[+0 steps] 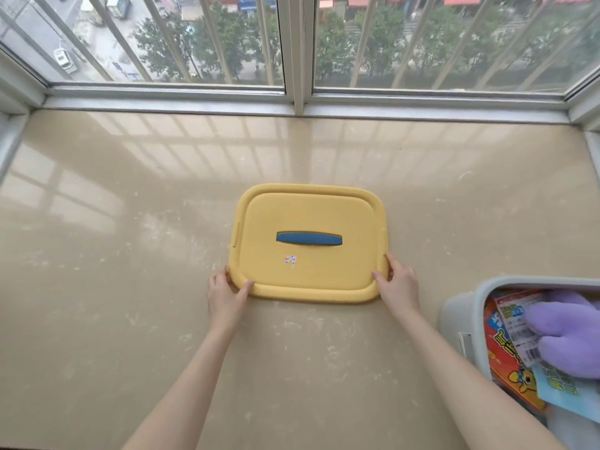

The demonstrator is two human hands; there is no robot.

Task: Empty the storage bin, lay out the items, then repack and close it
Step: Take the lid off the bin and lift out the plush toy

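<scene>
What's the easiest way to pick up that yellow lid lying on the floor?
Probably by the blue handle in the middle of the yellow lid, reaching straight down from above. The lid lies flat with the handle facing up, so one hand could likely lift it.

A flat yellow plastic lid (308,222) with a blue handle (309,239) lies on the beige tiled floor (113,254), before the window (292,43). The open grey plastic storage bin (461,306) stands right of it, nearer, holding a purple plush toy (565,329) on printed packets (506,362).
</scene>
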